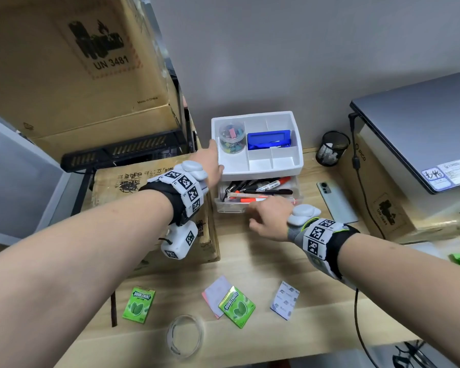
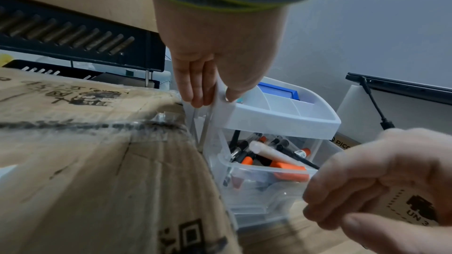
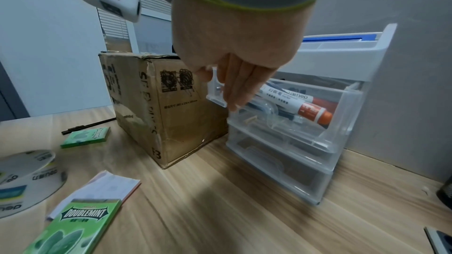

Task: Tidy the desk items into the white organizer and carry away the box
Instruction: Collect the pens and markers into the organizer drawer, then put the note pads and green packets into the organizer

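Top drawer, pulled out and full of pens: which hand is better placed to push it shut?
Probably the right hand: its fingers already reach the top drawer at its front edge. The left hand grips the white organizer at its left rim, which braces it against a push.

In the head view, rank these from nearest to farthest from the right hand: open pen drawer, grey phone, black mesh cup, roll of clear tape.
From the right hand:
1. Open pen drawer, at its fingertips.
2. Grey phone, just right of it.
3. Roll of clear tape, at the desk's front edge, and black mesh cup, back by the wall: too close to call.
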A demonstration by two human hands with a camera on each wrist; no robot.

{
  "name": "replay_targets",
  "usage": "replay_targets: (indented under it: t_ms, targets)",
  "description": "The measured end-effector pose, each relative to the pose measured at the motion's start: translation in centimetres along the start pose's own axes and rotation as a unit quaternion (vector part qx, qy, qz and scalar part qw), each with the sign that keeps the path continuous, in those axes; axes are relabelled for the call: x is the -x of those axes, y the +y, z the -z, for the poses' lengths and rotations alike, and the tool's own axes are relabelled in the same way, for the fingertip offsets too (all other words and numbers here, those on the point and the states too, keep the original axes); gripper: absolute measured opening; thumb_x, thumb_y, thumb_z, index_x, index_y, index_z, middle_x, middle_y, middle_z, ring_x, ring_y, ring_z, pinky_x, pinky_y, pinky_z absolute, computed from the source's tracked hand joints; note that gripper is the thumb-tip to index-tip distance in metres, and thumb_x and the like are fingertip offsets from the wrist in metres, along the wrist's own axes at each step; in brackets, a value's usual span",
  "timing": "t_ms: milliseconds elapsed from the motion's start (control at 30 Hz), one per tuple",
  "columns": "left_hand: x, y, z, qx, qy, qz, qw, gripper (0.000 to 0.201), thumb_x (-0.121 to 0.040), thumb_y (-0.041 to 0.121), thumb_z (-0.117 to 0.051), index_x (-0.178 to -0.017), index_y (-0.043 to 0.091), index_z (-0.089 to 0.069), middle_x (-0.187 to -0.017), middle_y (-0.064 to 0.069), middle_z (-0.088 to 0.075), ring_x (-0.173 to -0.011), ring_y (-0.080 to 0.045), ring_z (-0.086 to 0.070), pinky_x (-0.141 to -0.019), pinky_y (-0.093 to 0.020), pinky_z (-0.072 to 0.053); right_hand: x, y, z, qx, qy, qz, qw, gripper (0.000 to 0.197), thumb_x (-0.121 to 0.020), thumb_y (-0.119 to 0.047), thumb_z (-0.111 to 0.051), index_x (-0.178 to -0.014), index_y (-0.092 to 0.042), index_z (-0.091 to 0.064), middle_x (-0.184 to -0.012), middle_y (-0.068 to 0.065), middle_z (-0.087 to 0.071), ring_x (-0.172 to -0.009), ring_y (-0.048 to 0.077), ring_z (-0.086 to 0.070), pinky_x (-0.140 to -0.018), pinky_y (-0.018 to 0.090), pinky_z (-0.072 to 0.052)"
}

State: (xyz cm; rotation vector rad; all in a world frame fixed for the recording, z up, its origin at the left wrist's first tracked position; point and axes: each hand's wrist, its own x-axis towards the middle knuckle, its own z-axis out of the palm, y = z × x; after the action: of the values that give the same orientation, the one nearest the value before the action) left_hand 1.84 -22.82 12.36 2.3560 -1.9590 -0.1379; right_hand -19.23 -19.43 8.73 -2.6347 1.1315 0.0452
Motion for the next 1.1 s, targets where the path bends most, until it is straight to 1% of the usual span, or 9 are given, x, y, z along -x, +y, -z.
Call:
replay_targets:
  t_ms: [200,367,600,733,900,933,1000,1033,1100]
  targets:
    - [-0.3,0.3,0.0,-0.026,-0.007,0.021,0.999,0.058,-0.093,0.021,-0.052,-0.144,0.005,-0.028,-0.105,-0.019,-0.066,-0.089,-0.037,-0.063,-0.059,-0.035,-0.037,-1.6,0.8,-0.4,-0.024,-0.027,-0.051,0.998,0.049,-0.086,-0.034,-0.054,-0.134,-0.024,-0.051,-0.118,0.006,-0.068,-0.109,0.029,-0.063,-0.088,0.034,-0.052]
    - [-0.6,0.3,0.1,-0.035,-0.022,0.024,0.999,0.064,-0.093,0.023,-0.052,-0.148,0.006,-0.024,-0.110,-0.016,-0.065,-0.096,-0.035,-0.062,-0.061,-0.034,-0.036,-3.6,1.1,-0.2,-0.080,-0.033,-0.085,0.993,0.059,-0.083,-0.030,-0.060,-0.138,-0.019,-0.043,-0.127,0.009,-0.062,-0.116,0.030,-0.058,-0.095,0.037,-0.049]
    - [-0.2,0.8,0.2,-0.048,-0.026,0.030,0.998,0.066,-0.096,0.021,-0.050,-0.151,0.005,-0.019,-0.117,-0.015,-0.063,-0.107,-0.035,-0.059,-0.065,-0.034,-0.036,-5.0,1.2,-0.5,-0.088,-0.036,-0.087,0.992,0.057,-0.082,-0.028,-0.064,-0.133,-0.013,-0.043,-0.132,0.011,-0.053,-0.120,0.032,-0.050,-0.095,0.034,-0.041]
    - [-0.3,0.9,0.1,-0.058,-0.032,0.035,0.997,0.066,-0.096,0.020,-0.049,-0.152,0.007,-0.017,-0.112,-0.014,-0.064,-0.101,-0.034,-0.061,-0.062,-0.034,-0.035,-4.9,1.3,-0.5,-0.094,-0.057,-0.102,0.989,0.058,-0.083,-0.032,-0.063,-0.134,-0.013,-0.042,-0.130,0.012,-0.055,-0.120,0.032,-0.051,-0.095,0.035,-0.043]
    - [0.5,1.3,0.4,-0.068,-0.059,0.047,0.995,0.070,-0.097,0.020,-0.045,-0.154,0.009,-0.006,-0.102,-0.014,-0.065,-0.078,-0.030,-0.056,-0.057,-0.036,-0.035,-3.6,2.1,-1.5,-0.111,-0.097,-0.140,0.979,0.049,-0.083,-0.031,-0.061,-0.126,-0.012,-0.048,-0.115,0.009,-0.064,-0.108,0.030,-0.060,-0.090,0.037,-0.050]
    - [1.1,1.4,0.5,-0.085,-0.064,0.044,0.993,0.071,-0.096,0.021,-0.046,-0.153,0.009,-0.007,-0.104,-0.015,-0.064,-0.081,-0.031,-0.056,-0.058,-0.037,-0.037,-3.0,2.2,-1.7,-0.109,-0.108,-0.145,0.977,0.045,-0.083,-0.030,-0.061,-0.124,-0.012,-0.051,-0.113,0.008,-0.065,-0.107,0.030,-0.061,-0.089,0.037,-0.050]
    - [2.0,1.6,0.7,-0.125,-0.008,0.042,0.991,0.063,-0.091,0.026,-0.051,-0.145,0.007,-0.026,-0.114,-0.015,-0.059,-0.098,-0.032,-0.055,-0.071,-0.039,-0.042,-2.1,2.6,-2.2,-0.101,-0.129,-0.153,0.975,0.039,-0.084,-0.027,-0.062,-0.119,-0.012,-0.056,-0.111,0.007,-0.066,-0.104,0.028,-0.061,-0.089,0.035,-0.051]
    - [2.9,1.9,0.7,-0.133,0.030,0.038,0.990,0.055,-0.087,0.029,-0.053,-0.135,0.007,-0.038,-0.115,-0.015,-0.057,-0.102,-0.032,-0.052,-0.077,-0.038,-0.041,-1.5,2.7,-2.5,-0.102,-0.137,-0.158,0.973,0.036,-0.084,-0.026,-0.062,-0.117,-0.013,-0.058,-0.110,0.006,-0.067,-0.103,0.028,-0.061,-0.089,0.035,-0.051]
    - [4.3,2.6,0.5,-0.130,0.086,-0.011,0.988,0.043,-0.084,0.034,-0.056,-0.118,0.009,-0.049,-0.111,-0.012,-0.054,-0.100,-0.029,-0.049,-0.080,-0.037,-0.042,-0.4,3.1,-3.1,-0.094,-0.147,-0.164,0.971,0.034,-0.084,-0.026,-0.063,-0.116,-0.014,-0.059,-0.110,0.006,-0.067,-0.103,0.027,-0.062,-0.090,0.035,-0.051]
